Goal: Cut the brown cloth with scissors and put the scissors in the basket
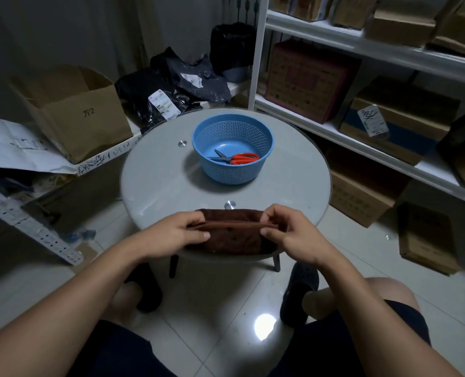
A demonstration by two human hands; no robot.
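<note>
Both hands pinch the brown cloth [232, 235] at lower centre of the frame: the left hand [181, 229] grips its left end, the right hand [288, 232] its right end, fingers hiding both ends. The red-handled scissors [235, 158] lie inside the blue basket [232, 151] at centre frame, on the round table [155, 172].

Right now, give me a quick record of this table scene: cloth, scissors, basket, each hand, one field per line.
cloth: brown cloth at the near edge of the round table, stretched between both hands
scissors: red-handled scissors lying in the basket, blades slightly parted
basket: blue basket, behind the cloth, apart from it
left hand: left hand pinching the cloth's left end
right hand: right hand pinching the cloth's right end
</note>
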